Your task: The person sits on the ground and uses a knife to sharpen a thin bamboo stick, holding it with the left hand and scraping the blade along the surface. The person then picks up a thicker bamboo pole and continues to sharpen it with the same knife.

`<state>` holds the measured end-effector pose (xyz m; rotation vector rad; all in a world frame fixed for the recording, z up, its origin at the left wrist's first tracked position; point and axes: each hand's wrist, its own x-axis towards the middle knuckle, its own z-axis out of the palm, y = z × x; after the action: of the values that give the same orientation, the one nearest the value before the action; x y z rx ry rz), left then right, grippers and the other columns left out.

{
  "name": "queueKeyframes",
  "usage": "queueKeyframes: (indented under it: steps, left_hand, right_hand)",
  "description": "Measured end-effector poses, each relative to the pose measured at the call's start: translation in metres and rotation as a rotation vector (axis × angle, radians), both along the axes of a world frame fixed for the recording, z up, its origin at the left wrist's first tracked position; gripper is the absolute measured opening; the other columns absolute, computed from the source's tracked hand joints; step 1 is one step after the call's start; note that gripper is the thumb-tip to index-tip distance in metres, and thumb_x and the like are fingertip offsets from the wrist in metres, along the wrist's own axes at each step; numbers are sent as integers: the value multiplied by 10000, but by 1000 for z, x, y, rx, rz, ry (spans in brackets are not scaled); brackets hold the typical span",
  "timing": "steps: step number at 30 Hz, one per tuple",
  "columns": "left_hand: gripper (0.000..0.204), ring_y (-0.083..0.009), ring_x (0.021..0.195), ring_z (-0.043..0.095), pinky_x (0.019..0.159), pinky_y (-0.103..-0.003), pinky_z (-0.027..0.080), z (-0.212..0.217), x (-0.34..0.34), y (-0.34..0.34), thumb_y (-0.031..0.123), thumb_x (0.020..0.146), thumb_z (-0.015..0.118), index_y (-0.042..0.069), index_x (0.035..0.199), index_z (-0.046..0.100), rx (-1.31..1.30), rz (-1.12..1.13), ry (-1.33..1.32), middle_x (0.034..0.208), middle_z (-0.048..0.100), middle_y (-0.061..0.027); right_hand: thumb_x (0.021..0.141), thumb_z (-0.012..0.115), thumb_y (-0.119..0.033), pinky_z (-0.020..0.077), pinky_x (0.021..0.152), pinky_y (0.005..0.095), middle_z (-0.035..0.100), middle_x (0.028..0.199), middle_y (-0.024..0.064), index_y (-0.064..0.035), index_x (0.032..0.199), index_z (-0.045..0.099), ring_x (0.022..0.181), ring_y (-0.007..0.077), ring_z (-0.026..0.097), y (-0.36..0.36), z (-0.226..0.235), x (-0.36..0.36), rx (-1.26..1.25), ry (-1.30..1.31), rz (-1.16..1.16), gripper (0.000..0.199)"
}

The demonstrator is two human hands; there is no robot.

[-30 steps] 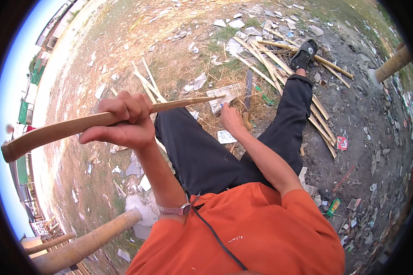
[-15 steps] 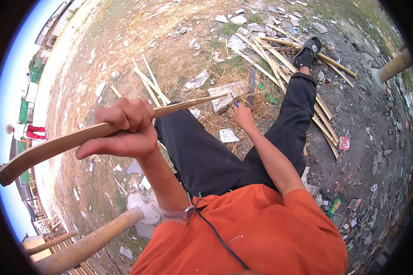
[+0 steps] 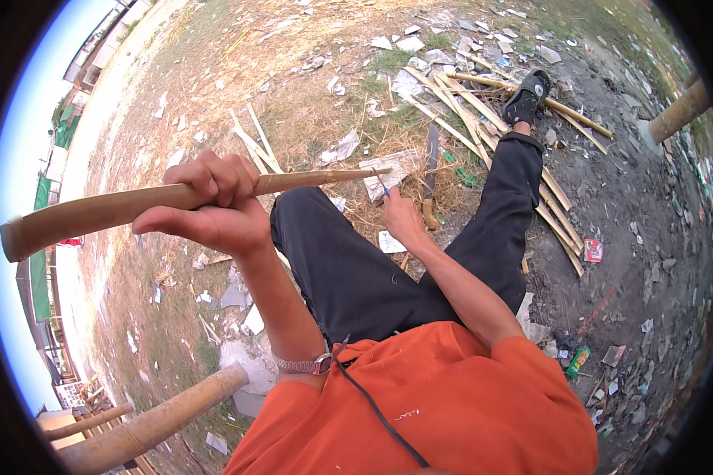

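My left hand (image 3: 218, 207) is closed around a long split bamboo strip (image 3: 103, 214), raised over my left knee. Its wide end points left, and its narrow end reaches right over a pale block (image 3: 402, 164) on the ground. My right hand (image 3: 404, 218) grips a small blue-handled knife (image 3: 387, 191), whose thin dark blade crosses the strip near its narrow tip. Just right of that hand lies a machete (image 3: 430, 162) with a brownish handle.
Several bamboo strips (image 3: 467, 119) lie under and beside my right leg, others (image 3: 253, 142) beyond my left knee. A bamboo pole (image 3: 158, 416) stands at lower left, another (image 3: 680, 113) at far right. Paper scraps and rubble litter the ground.
My right hand and the knife have moved left and slightly down along the strip. The strip has turned, its wide end rising; it now mostly hides the distant person in red trousers.
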<state>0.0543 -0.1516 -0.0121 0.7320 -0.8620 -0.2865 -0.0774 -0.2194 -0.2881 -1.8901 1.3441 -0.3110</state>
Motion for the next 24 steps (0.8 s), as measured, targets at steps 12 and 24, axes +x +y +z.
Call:
queueKeyframes:
  steps: [12,24]
  left_hand:
    - [649,-76,396,169,385,-233,169,7,-3,-6,749,797,317,124,623,309,19,232,74,478,202,40]
    - [645,-76,405,164,392,-237,159,12,2,-20,736,816,306,122,620,277,61,269,69,500,214,38]
  right_hand:
    - [916,409,-188,446,702,568,605,816,295,-8,1006,420,786,481,591,-14,40,26,10,-143,-23,202]
    - [895,436,-175,456,735,518,587,856,323,-2,1028,445,860,462,579,-24,19,26,-12,-90,59,218]
